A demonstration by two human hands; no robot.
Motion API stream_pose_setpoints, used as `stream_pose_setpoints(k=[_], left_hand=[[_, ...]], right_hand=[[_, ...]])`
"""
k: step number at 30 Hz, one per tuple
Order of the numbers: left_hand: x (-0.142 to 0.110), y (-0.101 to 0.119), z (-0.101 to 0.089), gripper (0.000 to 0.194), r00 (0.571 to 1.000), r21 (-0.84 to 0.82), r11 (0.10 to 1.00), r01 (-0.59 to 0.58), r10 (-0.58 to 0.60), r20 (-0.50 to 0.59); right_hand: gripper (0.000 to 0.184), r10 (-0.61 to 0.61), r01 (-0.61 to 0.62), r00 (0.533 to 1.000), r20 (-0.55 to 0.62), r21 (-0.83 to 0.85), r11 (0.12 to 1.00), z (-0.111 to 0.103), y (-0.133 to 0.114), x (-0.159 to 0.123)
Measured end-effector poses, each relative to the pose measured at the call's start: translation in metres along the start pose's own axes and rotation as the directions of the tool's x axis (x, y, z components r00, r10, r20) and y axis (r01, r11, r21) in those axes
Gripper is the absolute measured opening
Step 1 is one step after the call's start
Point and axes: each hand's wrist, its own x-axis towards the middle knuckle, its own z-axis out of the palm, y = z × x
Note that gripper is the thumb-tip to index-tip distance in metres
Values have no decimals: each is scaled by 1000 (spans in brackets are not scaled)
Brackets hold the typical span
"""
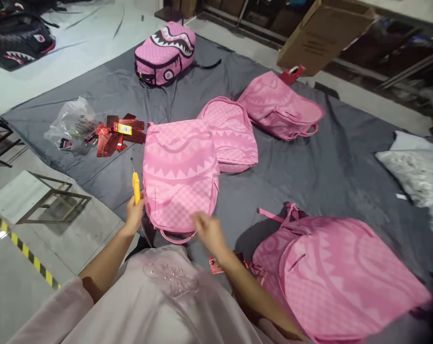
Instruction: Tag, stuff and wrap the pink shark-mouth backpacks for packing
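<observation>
My left hand (pixel 134 212) is wrapped round a yellow tool with a thin shaft (pixel 136 187), held upright at the left edge of a pink backpack (pixel 180 167). That backpack lies flat before me, with a shark-teeth pattern and its handle loop towards me. At its lower right corner, over the handle's end, is my right hand (pixel 211 235), fingers curled in and slightly blurred; what they pinch, if anything, is too small to make out. Left of the backpack's top lies a pile of red tags (pixel 119 136), one with a yellow label.
More pink backpacks (pixel 234 134) lie on the grey sheet (pixel 295 177), a large one (pixel 345 277) close on my right. A clear plastic bag (pixel 73 125) is beside the tags. A low stool (pixel 23 196) stands left; a cardboard box (pixel 320 36) stands behind.
</observation>
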Motion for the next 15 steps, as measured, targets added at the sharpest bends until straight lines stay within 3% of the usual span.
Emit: stream_pose_setpoints(k=[2, 3, 7, 11, 15], left_hand=[[-14, -18, -9, 52, 1000, 10, 1000, 27, -27, -5], [-23, -27, -13, 54, 998, 4, 998, 58, -57, -19], [-58, -60, -14, 55, 978, -90, 976, 199, -204, -52], [-84, -83, -8, 51, 957, -173, 947, 270, -284, -61], [-104, -100, 0, 48, 925, -226, 898, 377, -379, 35]], right_hand=[[33, 57, -83, 947, -317, -68, 994, -33, 27, 28], [38, 43, -87, 924, -380, -99, 991, -46, 39, 44], [47, 33, -71, 991, -132, -299, 952, -64, 54, 98], [40, 48, -40, 999, -2, -580, 814, -66, 34, 120], [34, 50, 23, 995, 92, -652, 758, -73, 24, 141]])
